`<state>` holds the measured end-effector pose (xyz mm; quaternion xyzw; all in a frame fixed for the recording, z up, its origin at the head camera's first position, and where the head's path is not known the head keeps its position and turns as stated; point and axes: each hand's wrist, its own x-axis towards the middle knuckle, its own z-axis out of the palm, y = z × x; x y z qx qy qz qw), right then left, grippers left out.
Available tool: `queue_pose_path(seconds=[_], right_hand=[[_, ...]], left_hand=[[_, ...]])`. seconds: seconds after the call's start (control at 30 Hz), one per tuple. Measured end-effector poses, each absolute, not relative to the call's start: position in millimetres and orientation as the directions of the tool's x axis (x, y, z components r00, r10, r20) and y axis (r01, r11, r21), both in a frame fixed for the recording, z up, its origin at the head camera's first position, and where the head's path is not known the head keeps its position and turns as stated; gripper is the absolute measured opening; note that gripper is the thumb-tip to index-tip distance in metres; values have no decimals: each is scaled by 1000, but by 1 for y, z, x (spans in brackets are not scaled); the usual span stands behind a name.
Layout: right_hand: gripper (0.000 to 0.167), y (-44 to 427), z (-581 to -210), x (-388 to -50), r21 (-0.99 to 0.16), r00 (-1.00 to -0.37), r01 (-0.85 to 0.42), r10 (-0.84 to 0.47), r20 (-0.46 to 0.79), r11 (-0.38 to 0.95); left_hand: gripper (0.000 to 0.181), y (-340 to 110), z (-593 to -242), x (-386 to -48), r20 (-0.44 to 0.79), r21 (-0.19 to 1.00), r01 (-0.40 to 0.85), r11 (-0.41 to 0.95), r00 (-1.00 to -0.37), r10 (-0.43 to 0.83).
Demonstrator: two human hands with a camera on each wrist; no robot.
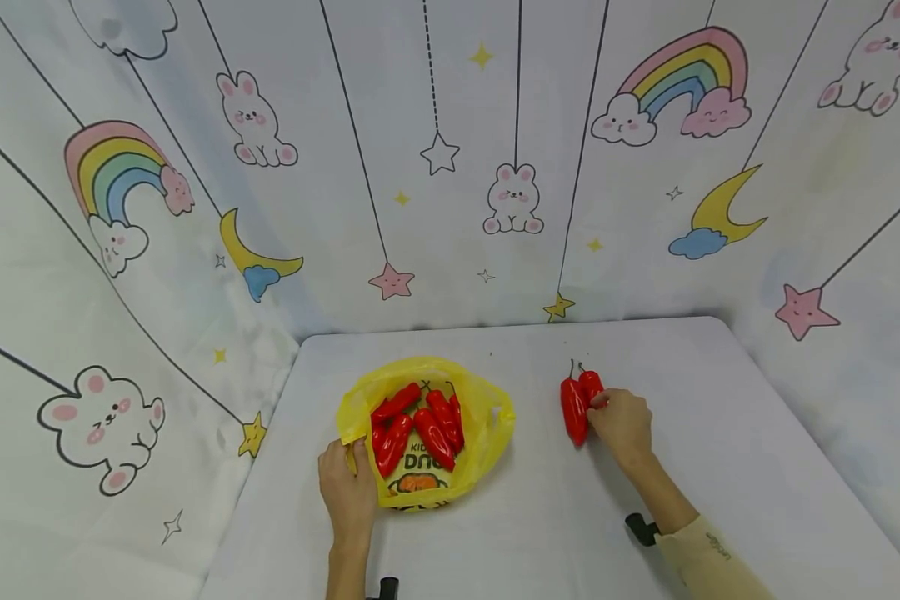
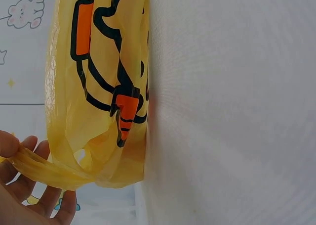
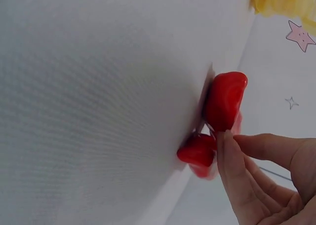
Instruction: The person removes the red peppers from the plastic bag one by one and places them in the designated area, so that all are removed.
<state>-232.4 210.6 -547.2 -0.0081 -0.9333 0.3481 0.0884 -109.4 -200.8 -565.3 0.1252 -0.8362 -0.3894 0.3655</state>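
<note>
A yellow plastic bag (image 1: 498, 433) with a printed cartoon lies on the table, its mouth spread wide. Several red chili peppers (image 1: 435, 437) are inside it. At the bag's left edge, my left hand (image 1: 348, 492) holds a gathered strip of the plastic between thumb and fingers; in the left wrist view the bag's side (image 2: 108, 86) fills the middle. To the right, two red chili peppers lie side by side. My right hand (image 1: 624, 425) pinches the right-hand pepper (image 1: 591, 383), partly covering it. The left-hand pepper (image 1: 573, 412) lies against it, also visible in the right wrist view (image 3: 224, 101).
Everything rests on a white table (image 1: 540, 533) with rounded far corners. Behind and beside it hangs a white cloth (image 1: 450, 225) printed with rabbits, stars, moons and rainbows. A black camera mount (image 1: 641, 529) sits by the right wrist, another (image 1: 387, 587) by the left.
</note>
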Motion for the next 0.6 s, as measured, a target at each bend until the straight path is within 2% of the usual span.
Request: queue_pose_path(seconds=[0.33,0.6], right_hand=[[19,201,-537,-231,-591,-944,-124,89,318,797],[16,185,-522,-223,-650,-922,-194,90,377,735]], left_hand=[[8,-200,-564,-109,523,737,80,671,-697,-491],[7,-199,-561,-108,518,741,78,666,-697,-495]])
